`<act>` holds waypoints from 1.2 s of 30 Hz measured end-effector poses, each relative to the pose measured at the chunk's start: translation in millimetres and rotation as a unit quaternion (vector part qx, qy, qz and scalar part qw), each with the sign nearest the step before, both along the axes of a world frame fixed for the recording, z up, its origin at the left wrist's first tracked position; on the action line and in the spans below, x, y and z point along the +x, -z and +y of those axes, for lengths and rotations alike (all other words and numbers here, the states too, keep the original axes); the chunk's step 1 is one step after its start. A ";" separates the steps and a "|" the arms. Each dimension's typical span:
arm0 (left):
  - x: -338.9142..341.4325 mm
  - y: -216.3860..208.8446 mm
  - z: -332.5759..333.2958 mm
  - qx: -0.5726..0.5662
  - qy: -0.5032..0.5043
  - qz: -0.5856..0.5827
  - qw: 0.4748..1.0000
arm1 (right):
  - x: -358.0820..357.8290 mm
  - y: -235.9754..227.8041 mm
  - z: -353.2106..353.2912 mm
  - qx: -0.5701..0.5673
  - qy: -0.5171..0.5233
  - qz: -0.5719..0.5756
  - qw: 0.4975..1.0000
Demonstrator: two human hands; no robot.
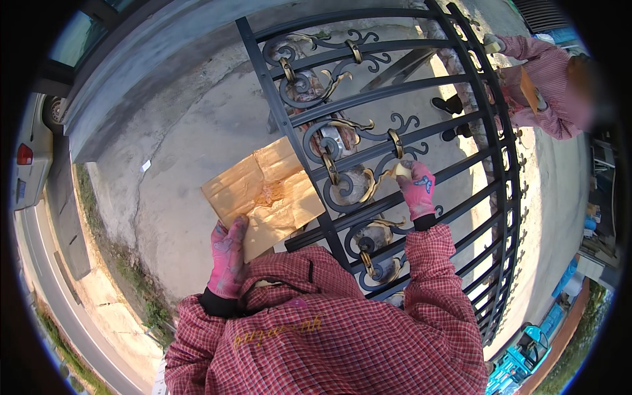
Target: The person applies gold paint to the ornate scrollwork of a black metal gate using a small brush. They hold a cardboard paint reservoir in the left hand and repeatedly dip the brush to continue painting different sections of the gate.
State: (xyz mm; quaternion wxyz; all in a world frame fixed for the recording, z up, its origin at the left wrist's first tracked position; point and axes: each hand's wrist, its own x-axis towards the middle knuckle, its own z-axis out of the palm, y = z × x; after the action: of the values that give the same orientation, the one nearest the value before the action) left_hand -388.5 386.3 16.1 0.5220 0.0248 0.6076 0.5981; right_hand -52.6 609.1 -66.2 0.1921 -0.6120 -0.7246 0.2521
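Note:
My left hand (228,257), in a pink glove, grips the lower edge of a flat, creased piece of cardboard (253,181). Gold paint smears its face, darkest around a rough patch in the middle. In my pink-gloved right hand (419,192) is a small pale yellow piece, seemingly a sponge (401,170), pinched between closed fingers. It is at a gold-tinted leaf (372,183) of a scroll on the black metal gate (388,99). Several scrolls carry gold leaves and gold collars (396,143).
Beyond the gate's far side stands a person (546,85) in a red checked top, holding a brown board (528,90) and a pale block. Concrete ground (191,125) lies to the left, with a parked vehicle (33,158) further off. A turquoise machine (523,362) is at lower right.

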 end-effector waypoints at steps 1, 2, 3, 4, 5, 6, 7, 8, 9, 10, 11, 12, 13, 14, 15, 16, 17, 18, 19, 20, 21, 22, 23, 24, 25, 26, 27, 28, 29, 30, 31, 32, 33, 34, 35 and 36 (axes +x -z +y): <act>-0.8 2.0 0.8 0.008 -0.005 -0.001 1.000 | -8.1 -9.8 -1.1 0.011 -0.048 -0.088 0.995; -1.6 1.8 1.9 0.016 -0.009 -0.002 1.000 | -10.7 -14.0 -3.8 -0.010 -0.021 -0.059 0.998; -1.0 -1.6 1.9 0.004 -0.004 -0.011 1.000 | -10.6 -17.4 -7.2 -0.031 0.006 -0.031 0.999; -1.1 -3.2 1.5 0.010 0.004 -0.014 1.000 | -10.5 -18.7 -10.0 -0.054 0.031 0.000 0.998; -2.1 -2.9 1.1 0.015 0.012 -0.017 1.000 | -13.4 -19.7 -10.8 -0.022 0.026 0.047 0.998; -2.6 -2.0 1.3 0.020 0.020 -0.020 0.999 | -14.6 -23.8 -14.4 -0.056 0.042 0.086 0.994; -3.7 0.8 0.4 0.007 0.023 -0.010 1.000 | -34.3 -51.9 -19.7 -0.094 0.053 0.128 0.986; -2.9 3.0 1.3 0.013 0.020 -0.022 0.999 | -50.0 -77.9 -25.5 -0.129 0.068 0.165 0.975; -0.9 1.0 4.5 0.015 0.022 -0.031 0.999 | -60.6 -90.8 -32.3 -0.099 0.005 0.180 0.979; 0.6 -0.3 7.1 0.016 0.024 -0.041 0.999 | -70.9 -97.7 -38.9 -0.061 -0.029 0.157 0.985; 1.0 -0.1 9.1 0.018 0.034 -0.038 0.999 | -80.5 -105.7 -44.8 -0.021 -0.060 0.130 0.989; 0.7 1.0 10.0 0.021 0.044 -0.035 0.998 | -92.7 -114.6 -49.6 0.019 -0.092 0.103 0.990; -0.1 1.3 9.2 0.024 0.052 -0.034 0.998 | -110.5 -127.7 -51.6 0.106 -0.171 0.087 0.976; -1.6 0.5 8.0 0.027 0.060 -0.026 0.997 | -127.3 -140.6 -56.9 0.094 -0.191 0.093 0.973; -2.2 2.8 7.0 0.031 0.070 -0.019 0.997 | -142.4 -149.7 -62.8 0.082 -0.210 0.097 0.969; -2.0 2.4 7.6 0.035 0.081 -0.013 0.996 | -152.4 -155.1 -67.4 0.069 -0.226 0.101 0.966; -1.4 0.1 8.6 0.037 0.087 -0.011 0.995 | -159.6 -151.9 -68.8 0.096 -0.260 0.068 0.958; -1.0 -4.4 10.1 0.039 0.093 -0.008 0.995 | -166.0 -145.1 -68.1 0.123 -0.293 0.036 0.947; -2.6 -7.0 10.0 0.039 0.096 -0.004 0.995 | -171.3 -141.5 -67.3 0.148 -0.328 0.006 0.933; -4.4 -6.9 8.9 0.041 0.094 -0.007 0.995 | -173.6 -142.8 -67.4 0.145 -0.317 -0.007 0.937; -6.1 -6.4 7.9 0.043 0.093 -0.011 0.995 | -175.1 -144.6 -67.5 0.141 -0.306 -0.019 0.941; -6.0 -5.4 6.3 0.043 0.091 -0.015 0.995 | -175.4 -145.4 -68.0 0.136 -0.295 -0.032 0.945; -6.4 -4.2 5.9 0.040 0.089 -0.016 0.995 | -177.0 -144.6 -67.7 0.128 -0.314 -0.029 0.940; -7.3 -2.9 6.2 0.037 0.086 -0.018 0.995 | -179.6 -142.8 -66.5 0.119 -0.332 -0.026 0.935; -7.7 -1.8 7.5 0.036 0.086 -0.021 0.995 | -181.1 -141.9 -64.4 0.112 -0.347 -0.026 0.931; -8.4 -2.6 7.1 0.040 0.079 -0.023 0.996 | -181.8 -141.4 -61.8 0.105 -0.363 -0.026 0.926; -10.3 -4.4 5.7 0.043 0.071 -0.026 0.996 | -179.4 -141.8 -57.4 0.135 -0.353 -0.021 0.926; -12.2 -3.3 4.6 0.046 0.059 -0.028 0.997 | -174.7 -141.7 -49.5 0.112 -0.309 0.017 0.944; -19.0 -0.1 1.3 0.026 0.060 -0.010 0.998 | -168.3 -141.4 -42.5 0.084 -0.263 0.057 0.959; -22.8 0.7 -1.8 0.023 0.038 -0.013 0.999 | -161.3 -140.2 -34.8 0.056 -0.216 0.097 0.970; -26.7 0.2 -1.6 0.024 0.022 -0.018 0.999 | -149.3 -128.4 -27.5 -0.049 -0.136 0.169 0.975; -31.1 -0.3 -3.1 0.021 0.002 -0.020 1.000 | -145.6 -120.1 -21.4 -0.070 -0.132 0.125 0.981; -36.9 -1.7 -6.5 0.000 0.006 -0.021 1.000 | -143.9 -113.4 -15.5 -0.091 -0.130 0.081 0.984; -39.1 0.6 -8.1 0.012 -0.005 -0.026 1.000 | -139.2 -105.6 -10.3 -0.109 -0.125 0.032 0.986; -39.0 4.0 -10.0 0.022 -0.019 -0.028 0.999 | -124.6 -71.1 -5.7 -0.004 -0.197 0.000 0.980; -39.3 7.3 -13.2 0.029 -0.035 -0.029 0.999 | -125.5 -60.5 -4.7 -0.006 -0.216 -0.007 0.976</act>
State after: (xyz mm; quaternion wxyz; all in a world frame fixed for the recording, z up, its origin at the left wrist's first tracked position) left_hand -427.7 373.1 8.8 0.5175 0.0011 0.5752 0.6336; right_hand -178.1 604.4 -5.6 0.1245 -0.4435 -0.8395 0.2882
